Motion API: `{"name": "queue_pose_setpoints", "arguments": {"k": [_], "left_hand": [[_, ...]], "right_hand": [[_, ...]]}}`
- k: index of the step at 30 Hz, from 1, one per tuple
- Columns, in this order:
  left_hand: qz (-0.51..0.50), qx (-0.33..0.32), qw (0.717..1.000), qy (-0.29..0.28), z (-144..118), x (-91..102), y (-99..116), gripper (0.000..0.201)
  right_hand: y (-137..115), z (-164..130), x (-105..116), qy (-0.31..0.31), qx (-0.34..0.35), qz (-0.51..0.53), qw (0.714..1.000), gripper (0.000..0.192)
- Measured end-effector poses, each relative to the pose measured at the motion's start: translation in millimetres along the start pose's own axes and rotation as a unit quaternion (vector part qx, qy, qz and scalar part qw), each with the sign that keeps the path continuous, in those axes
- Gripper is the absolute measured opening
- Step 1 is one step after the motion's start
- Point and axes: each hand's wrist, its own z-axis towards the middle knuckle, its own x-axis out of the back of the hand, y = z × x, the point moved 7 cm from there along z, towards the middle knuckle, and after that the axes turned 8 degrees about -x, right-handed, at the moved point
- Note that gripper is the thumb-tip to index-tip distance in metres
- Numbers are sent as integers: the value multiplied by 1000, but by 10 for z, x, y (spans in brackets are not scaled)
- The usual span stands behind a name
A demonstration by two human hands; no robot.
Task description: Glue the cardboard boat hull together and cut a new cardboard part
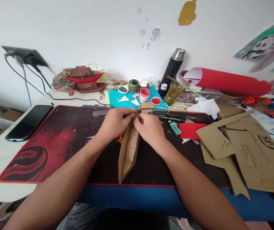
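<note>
Left hand [114, 123]: grip pinched on the far end of the cardboard boat shape [128, 150]
Right hand [150, 126]: grip pinched on the same end, touching the left
Cardboard boat shape: long, pointed, lying on the red-and-black mat [55, 140] mid-bench
Writing: mat's far edge reads "NEUM" upside down; cardboard sheet [259, 153] printed "SF"
Near: green lighter [174, 127], red paper [191, 130], phone [29, 123]

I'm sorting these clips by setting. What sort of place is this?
Probably a home craft desk. Both hands, left hand and right hand, pinch a folded cardboard piece on a red and black desk mat, with paint jars and cardboard scraps around.
</note>
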Motion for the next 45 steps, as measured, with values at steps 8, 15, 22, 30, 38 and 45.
{"name": "queue_pose_setpoints", "arguments": {"k": [8, 15, 22, 30, 38, 45], "left_hand": [[-65, 23, 998, 10, 8, 35, -52, 28], [-136, 42, 990, 8, 10, 39, -107, 29], [-298, 92, 950, 0, 14, -31, -276, 36], [-460, 128, 879, -10, 22, -84, -350, 41], [-521, 148, 840, -47, 19, -103, -421, 40], [-558, 153, 810, -91, 0, -151, -412, 44]], "right_hand": [[-28, -12, 42, 10, 2, 10, 1000, 33], [-43, -26, 72, 14, 1, 35, 999, 35], [-61, -47, 99, 29, 11, 60, 998, 37], [-78, -49, 109, 20, 28, 160, 987, 40], [-116, -50, 88, -4, 46, 199, 979, 36], [-155, -75, 67, -41, 58, 252, 965, 35]]}}
